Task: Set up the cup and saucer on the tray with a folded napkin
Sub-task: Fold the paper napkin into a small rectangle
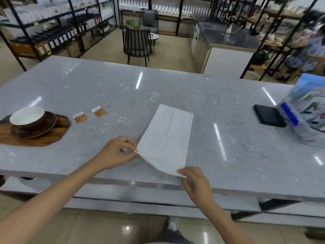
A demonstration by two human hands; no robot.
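Left hand (pixel 114 154) pinches near-left corner of white folded cloth napkin (pixel 167 138); right hand (pixel 195 180) pinches near-right corner. Napkin flat on grey marble counter (pixel 228 106). Brown cup (pixel 29 118), saucer (pixel 47 128) on wooden tray (pixel 52 138), far left.

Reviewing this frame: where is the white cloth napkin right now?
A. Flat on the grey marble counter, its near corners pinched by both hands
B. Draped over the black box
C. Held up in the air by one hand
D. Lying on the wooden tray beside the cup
A: the white cloth napkin lies on the grey marble counter, with the left hand and right hand each pinching a near corner, apart from the wooden tray.
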